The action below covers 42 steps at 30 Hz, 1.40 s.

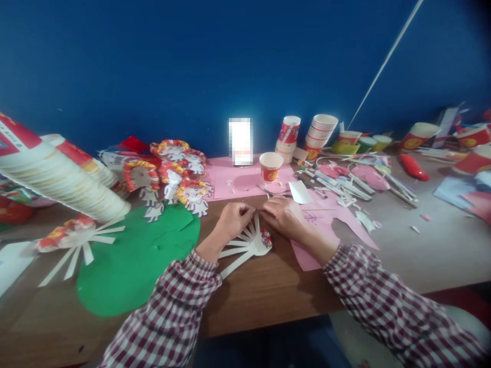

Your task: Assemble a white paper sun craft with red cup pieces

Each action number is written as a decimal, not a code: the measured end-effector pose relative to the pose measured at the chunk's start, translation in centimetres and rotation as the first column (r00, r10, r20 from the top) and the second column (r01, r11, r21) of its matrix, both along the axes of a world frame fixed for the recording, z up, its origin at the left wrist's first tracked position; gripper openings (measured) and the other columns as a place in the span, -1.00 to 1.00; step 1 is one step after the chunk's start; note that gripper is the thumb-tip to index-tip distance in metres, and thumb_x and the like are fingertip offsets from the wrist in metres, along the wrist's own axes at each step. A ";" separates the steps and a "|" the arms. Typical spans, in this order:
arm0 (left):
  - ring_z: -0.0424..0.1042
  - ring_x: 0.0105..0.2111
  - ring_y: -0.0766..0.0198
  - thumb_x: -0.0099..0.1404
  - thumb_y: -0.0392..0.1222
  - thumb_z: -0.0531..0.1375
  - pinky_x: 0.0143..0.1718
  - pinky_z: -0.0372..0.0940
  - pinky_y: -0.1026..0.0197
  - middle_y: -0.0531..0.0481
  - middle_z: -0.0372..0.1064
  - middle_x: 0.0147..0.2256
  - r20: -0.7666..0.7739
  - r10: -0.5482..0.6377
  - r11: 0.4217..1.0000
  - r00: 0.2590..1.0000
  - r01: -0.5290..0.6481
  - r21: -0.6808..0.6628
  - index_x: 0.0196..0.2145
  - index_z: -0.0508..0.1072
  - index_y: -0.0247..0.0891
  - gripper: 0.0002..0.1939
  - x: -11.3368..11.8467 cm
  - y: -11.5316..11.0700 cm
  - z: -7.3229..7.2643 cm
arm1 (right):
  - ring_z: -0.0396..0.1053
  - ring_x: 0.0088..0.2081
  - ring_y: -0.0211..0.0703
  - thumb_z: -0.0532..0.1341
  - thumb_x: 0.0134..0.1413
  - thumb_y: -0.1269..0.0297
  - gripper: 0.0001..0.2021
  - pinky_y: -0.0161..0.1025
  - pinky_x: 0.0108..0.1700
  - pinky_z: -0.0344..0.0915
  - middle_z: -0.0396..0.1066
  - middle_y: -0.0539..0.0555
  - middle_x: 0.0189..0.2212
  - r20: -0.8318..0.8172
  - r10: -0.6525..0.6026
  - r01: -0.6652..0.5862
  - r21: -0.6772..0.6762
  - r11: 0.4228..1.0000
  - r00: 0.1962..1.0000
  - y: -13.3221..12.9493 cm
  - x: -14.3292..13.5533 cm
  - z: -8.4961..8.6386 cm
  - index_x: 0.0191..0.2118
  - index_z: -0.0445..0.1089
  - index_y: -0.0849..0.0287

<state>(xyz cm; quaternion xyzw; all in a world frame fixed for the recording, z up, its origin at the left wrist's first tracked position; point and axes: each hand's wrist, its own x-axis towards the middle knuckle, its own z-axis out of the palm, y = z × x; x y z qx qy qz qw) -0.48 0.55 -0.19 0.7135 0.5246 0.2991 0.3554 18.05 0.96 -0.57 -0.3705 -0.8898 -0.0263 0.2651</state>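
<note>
A paper cup cut into white strips [255, 246], with a red printed patch at its middle, lies fanned out on the brown table [268, 291]. My left hand [235, 222] pinches the tip of one strip at the far side of the fan. Close beside it, my right hand [282, 214] has its fingers bent together at the same tip; the fingertips of both hands nearly touch. Another cut cup with spread strips [88, 237] rests at the left, partly over a green paper sheet [134, 276].
Long stacked paper cups [65, 179] lean in from the left. Red-and-yellow ring figures [174, 179] lie behind the green sheet. Beyond my hands stands a single cup [271, 167] on pink paper [230, 179]. Cup stacks [321, 135], markers [345, 186] and paper scraps spread rightward.
</note>
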 end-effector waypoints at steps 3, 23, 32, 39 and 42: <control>0.29 -0.60 0.38 0.20 -0.08 0.09 -0.59 0.11 0.39 0.01 0.40 -0.59 0.014 0.007 1.000 1.000 -0.007 -0.004 -0.48 0.51 -0.39 -0.67 0.1 -0.1 0.1 | 0.28 -0.34 -0.18 0.07 0.22 0.25 -0.77 -0.26 -0.24 0.15 0.37 0.08 -0.46 -0.001 -0.001 0.001 0.001 1.000 1.000 0.0 -0.1 -0.1 -0.39 0.38 0.19; 0.41 -0.48 0.28 0.16 -0.19 0.14 -0.49 0.21 0.35 -0.10 0.51 -0.45 -0.008 0.006 1.000 1.000 -0.006 0.027 -0.33 0.55 -0.40 -0.75 0.0 -0.1 0.0 | 0.36 -0.34 -0.17 0.17 0.10 0.35 -0.92 -0.29 -0.27 0.24 0.42 0.08 -0.41 -0.104 0.017 -0.020 -0.033 0.999 0.994 0.1 -0.2 -0.8 -0.31 0.40 0.21; 0.43 -0.47 0.27 0.15 -0.23 0.14 -0.49 0.22 0.35 -0.11 0.52 -0.44 0.010 -0.002 1.000 1.000 0.002 -0.008 -0.29 0.56 -0.40 -0.74 0.1 -0.1 -0.1 | 0.33 -0.37 -0.20 0.17 0.10 0.32 -0.91 -0.30 -0.31 0.18 0.41 0.06 -0.44 -0.098 -0.018 0.015 -0.033 0.999 0.995 0.0 -0.3 -0.9 -0.35 0.38 0.19; 0.44 -0.46 0.25 0.15 -0.23 0.15 -0.48 0.24 0.34 -0.13 0.52 -0.43 0.020 0.013 1.000 1.000 -0.013 -0.015 -0.27 0.55 -0.42 -0.74 0.2 -0.1 0.0 | 0.32 -0.37 -0.21 0.16 0.11 0.33 -0.91 -0.31 -0.30 0.17 0.42 0.06 -0.42 -0.101 -0.017 0.012 -0.044 0.999 0.995 0.1 -0.4 -0.9 -0.33 0.39 0.20; 0.45 -0.45 0.25 0.14 -0.23 0.16 -0.48 0.25 0.33 -0.13 0.52 -0.43 0.008 0.024 1.000 1.000 -0.024 -0.014 -0.27 0.55 -0.42 -0.74 0.2 -0.2 0.3 | 0.32 -0.38 -0.22 0.17 0.11 0.32 -0.91 -0.31 -0.31 0.17 0.41 0.06 -0.42 -0.105 -0.019 0.013 -0.053 0.999 0.994 0.1 -0.4 -1.0 -0.34 0.39 0.21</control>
